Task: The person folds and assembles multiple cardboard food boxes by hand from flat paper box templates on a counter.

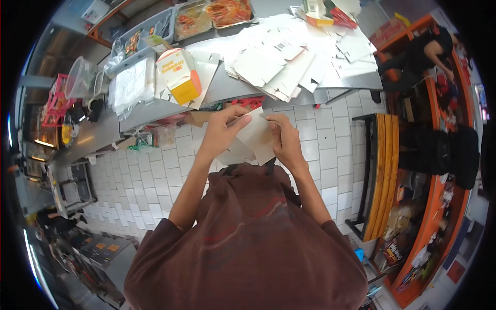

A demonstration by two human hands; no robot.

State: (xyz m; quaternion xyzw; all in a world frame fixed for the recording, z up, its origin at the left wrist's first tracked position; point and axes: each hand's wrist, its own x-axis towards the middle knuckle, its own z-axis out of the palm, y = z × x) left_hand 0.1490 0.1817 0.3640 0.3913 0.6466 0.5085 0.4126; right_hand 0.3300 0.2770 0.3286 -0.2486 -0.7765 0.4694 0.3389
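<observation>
Between my two hands, close in front of my body, is a pale cardboard box blank (257,135), partly folded, with its plain side showing. My left hand (227,125) pinches its upper left edge between thumb and fingers. On the other side, my right hand (283,135) grips the right edge, fingers bent over it. Just beyond, on the metal table, lies a loose pile of flat white box blanks (268,59). To the left of the pile stands a folded yellow and white printed box (181,77), resting near more flat card.
Clear plastic bags (132,85) lie left on the table, below a blue-grey bin (142,41) of packets. Two trays of food (227,14) sit at the back. A wooden bench (383,178) stands right, before orange shelves (421,217). Another person (421,57) bends at the upper right.
</observation>
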